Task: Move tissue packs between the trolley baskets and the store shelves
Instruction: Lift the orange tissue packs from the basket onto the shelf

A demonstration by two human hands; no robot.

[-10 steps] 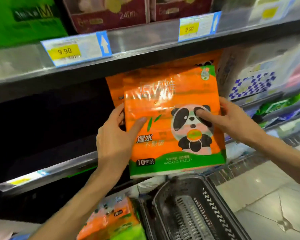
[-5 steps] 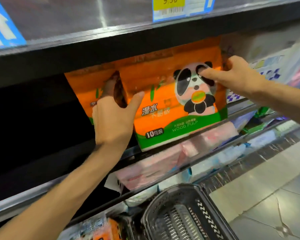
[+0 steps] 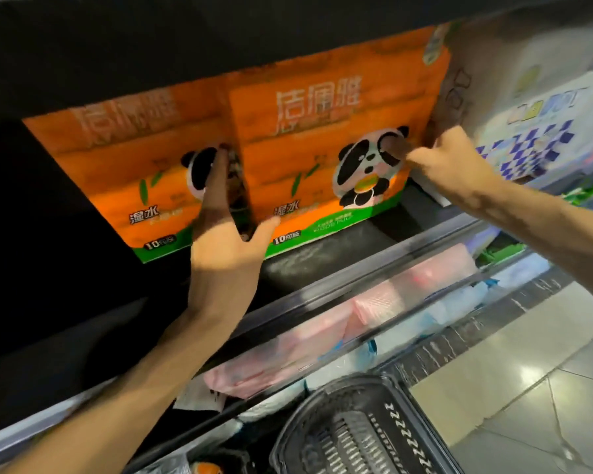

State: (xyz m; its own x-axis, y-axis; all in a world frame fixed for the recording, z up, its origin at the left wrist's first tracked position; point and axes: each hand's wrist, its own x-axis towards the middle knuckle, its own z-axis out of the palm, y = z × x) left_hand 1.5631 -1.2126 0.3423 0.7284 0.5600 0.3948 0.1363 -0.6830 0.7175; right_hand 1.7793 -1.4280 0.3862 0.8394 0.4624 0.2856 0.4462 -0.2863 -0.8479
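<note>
Clearly both hands, left hand (image 3: 225, 241) and right hand (image 3: 449, 159), clamp the orange pack (image 3: 322, 159) standing on the shelf (image 3: 339, 244) beside another pack (image 3: 124, 172); a careless release might tip it forward.

An orange plastic-wrapped tissue pack with a panda print (image 3: 322, 159) stood upright on the dark shelf (image 3: 339, 248), touching an identical pack (image 3: 127, 176) on its left.

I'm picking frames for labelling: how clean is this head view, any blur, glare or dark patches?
Head view: motion blur softens the right orange pack and pink packs below; the shelf's left side is nearly black; glare spots on the floor tiles; wide-angle bending tilts the shelf rail. Left hand and right hand stay fairly sharp.
</note>
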